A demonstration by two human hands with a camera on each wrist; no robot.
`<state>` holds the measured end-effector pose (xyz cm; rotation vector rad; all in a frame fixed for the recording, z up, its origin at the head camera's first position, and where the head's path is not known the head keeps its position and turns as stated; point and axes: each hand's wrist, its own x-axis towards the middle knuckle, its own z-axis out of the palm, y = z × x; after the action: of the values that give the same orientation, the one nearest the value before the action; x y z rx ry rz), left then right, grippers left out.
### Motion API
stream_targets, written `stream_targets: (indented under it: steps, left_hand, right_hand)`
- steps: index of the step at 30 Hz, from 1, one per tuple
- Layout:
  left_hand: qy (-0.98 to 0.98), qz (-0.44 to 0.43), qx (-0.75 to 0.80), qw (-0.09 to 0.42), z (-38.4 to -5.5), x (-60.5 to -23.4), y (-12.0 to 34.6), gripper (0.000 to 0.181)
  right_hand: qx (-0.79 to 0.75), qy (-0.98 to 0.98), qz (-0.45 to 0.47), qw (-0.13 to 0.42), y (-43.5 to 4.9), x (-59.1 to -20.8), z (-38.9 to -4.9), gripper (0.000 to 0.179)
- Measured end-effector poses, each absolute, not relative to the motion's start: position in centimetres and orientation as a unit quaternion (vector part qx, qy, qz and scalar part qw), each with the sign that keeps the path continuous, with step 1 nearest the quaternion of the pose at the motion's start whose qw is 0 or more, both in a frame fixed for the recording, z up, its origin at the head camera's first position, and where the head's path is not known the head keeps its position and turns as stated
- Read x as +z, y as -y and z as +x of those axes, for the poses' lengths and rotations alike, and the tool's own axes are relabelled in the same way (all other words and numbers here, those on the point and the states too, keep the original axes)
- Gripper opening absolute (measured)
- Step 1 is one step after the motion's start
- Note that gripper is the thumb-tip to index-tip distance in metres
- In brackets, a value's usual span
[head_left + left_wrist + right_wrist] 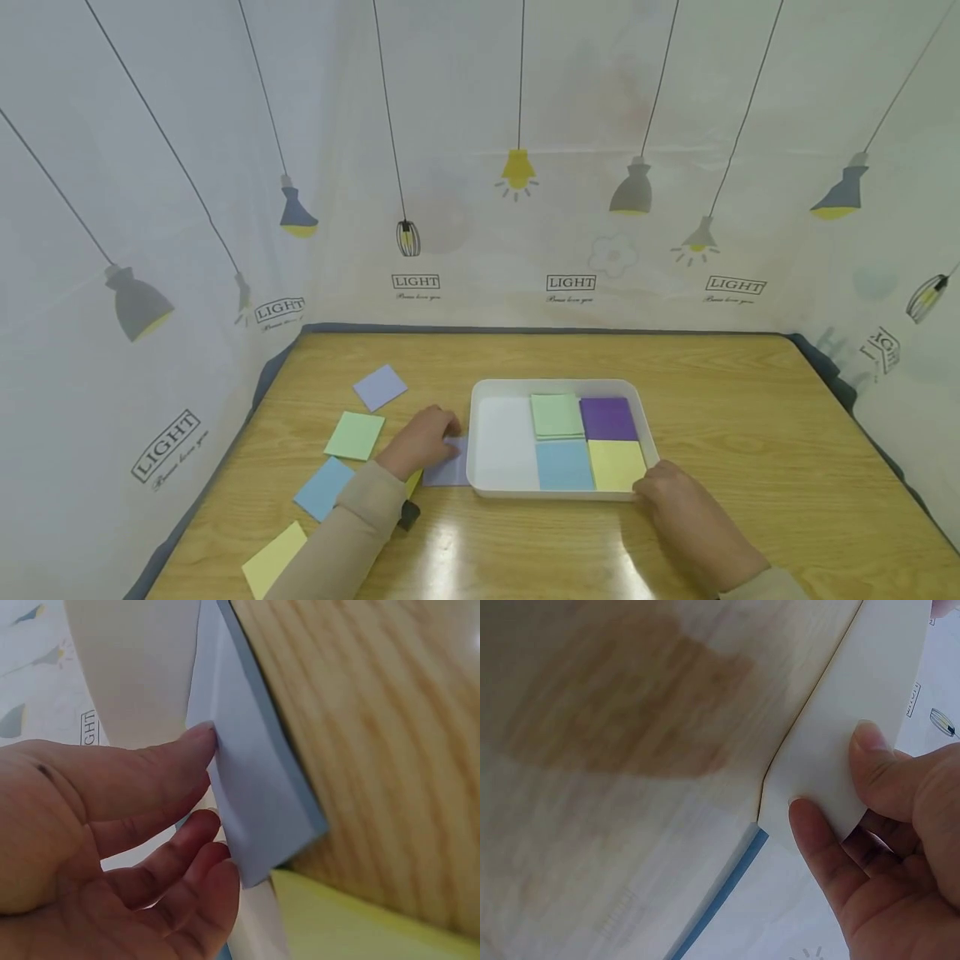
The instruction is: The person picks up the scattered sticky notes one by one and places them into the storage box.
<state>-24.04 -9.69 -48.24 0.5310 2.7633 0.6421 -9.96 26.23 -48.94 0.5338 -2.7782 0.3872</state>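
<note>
A lavender sticky note pad (pixel 446 473) lies on the table against the left side of a white tray (pixel 501 450). My left hand (pixel 422 439) is at the pad's far left part. In the left wrist view, the thumb of that hand (pixel 142 825) lies on the edge of the lavender pad (pixel 259 787), the other fingers curled beside it. My right hand (pixel 678 500) grips the tray's front right corner; the right wrist view shows its thumb and forefinger on the white wall (pixel 825 757). Inside the tray sit green (pixel 557 416), purple (pixel 609 418), blue (pixel 564 466) and yellow (pixel 617 465) pads.
Left of the tray lie loose lavender (pixel 380 387), green (pixel 355 436), blue (pixel 325 488) and yellow (pixel 276 557) notes. Another yellow pad (pixel 412 483) and a small black object (pixel 408 515) are partly hidden by my left sleeve. A lamp-printed curtain surrounds the wooden table (pixel 787 450).
</note>
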Motion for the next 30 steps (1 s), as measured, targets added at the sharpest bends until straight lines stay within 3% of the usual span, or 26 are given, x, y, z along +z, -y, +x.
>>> stream_targets:
  steps: [30]
  left_hand:
    - [-0.961,0.147,0.193,0.134,-24.82,-48.61,9.62,0.016]
  right_hand:
    - [0.135,0.959,0.194,0.154,-26.51,-49.01,-9.92,0.027]
